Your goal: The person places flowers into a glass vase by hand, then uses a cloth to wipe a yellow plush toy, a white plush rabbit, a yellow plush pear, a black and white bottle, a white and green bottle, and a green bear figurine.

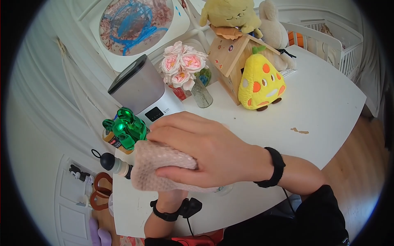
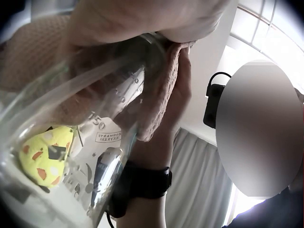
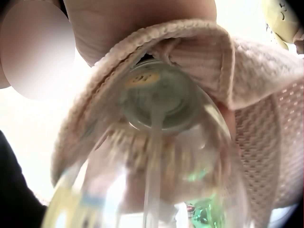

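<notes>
My right hand (image 1: 209, 149) grips a pink textured cloth (image 1: 154, 164), thumb underneath and fingers over the top. The cloth wraps round the end of a clear bottle (image 3: 151, 183), which has a tube inside and, in the left wrist view, printed measuring marks. A small part of the bottle shows beside the cloth's lower right edge in the head view. Below the cloth, my left hand (image 1: 172, 198) is mostly hidden in that view. From the left wrist, it curls round the bottle's end, close to the cloth.
Behind the hands stand a grey-and-white appliance (image 1: 139, 88), a shiny green bear figure (image 1: 129, 129) and a glass vase (image 1: 202, 95) of roses. A black-capped bottle (image 1: 113, 163) is at the left. A yellow plush (image 1: 262, 84) leans by a wooden house (image 1: 230, 53).
</notes>
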Available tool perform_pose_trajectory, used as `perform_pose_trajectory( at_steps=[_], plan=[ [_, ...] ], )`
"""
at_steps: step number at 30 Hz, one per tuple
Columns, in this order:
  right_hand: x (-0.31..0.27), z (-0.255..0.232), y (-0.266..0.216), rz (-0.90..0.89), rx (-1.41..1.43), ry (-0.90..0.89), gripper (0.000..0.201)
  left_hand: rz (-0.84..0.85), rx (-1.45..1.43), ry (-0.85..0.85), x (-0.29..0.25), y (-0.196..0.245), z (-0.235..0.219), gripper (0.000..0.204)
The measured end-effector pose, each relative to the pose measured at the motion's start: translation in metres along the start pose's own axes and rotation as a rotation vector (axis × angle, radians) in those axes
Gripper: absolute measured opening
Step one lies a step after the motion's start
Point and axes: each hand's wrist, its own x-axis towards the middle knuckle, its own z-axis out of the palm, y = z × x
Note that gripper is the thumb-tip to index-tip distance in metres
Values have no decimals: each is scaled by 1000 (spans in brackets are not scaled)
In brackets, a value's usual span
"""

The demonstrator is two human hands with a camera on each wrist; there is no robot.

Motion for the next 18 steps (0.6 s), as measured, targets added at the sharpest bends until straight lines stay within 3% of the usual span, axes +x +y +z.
perform_pose_trajectory(
  at_steps=[1, 2, 4, 5, 7, 8, 10, 12, 14, 16, 18],
  plan=[
    [-1, 6, -1, -26, 14, 46, 60, 26, -31, 1, -6, -7, -20, 47],
    [-3, 11, -2, -24, 15, 50, 60, 23, -29, 0, -5, 3, -8, 47],
    [-7, 20, -4, 86, 118, 37, 80, 206, 221, 170, 4, 34, 29, 51],
    [-9, 25, -5, 86, 117, 40, 80, 206, 222, 167, 13, 33, 23, 51],
    [-14, 33, -5, 146, 91, 23, 89, 160, 77, 541, 33, 36, -1, 78],
    [-17, 36, -5, 144, 92, 22, 89, 162, 78, 542, 40, 45, -5, 78],
    [-24, 37, -3, 244, 43, -97, 87, 142, -220, 401, 48, 64, -6, 74],
    [-26, 36, 2, 301, 50, -153, 85, 181, -260, 378, 47, 66, -9, 73],
    [-26, 36, 4, 358, 58, -210, 84, 259, -273, 82, 47, 66, -24, 64],
    [-23, 36, 2, 325, 17, -198, 70, 257, -273, 133, 47, 63, -17, 59],
    [-20, 35, -2, 333, 45, -205, 71, 198, -423, 32, 48, 57, -16, 66]
  ],
)
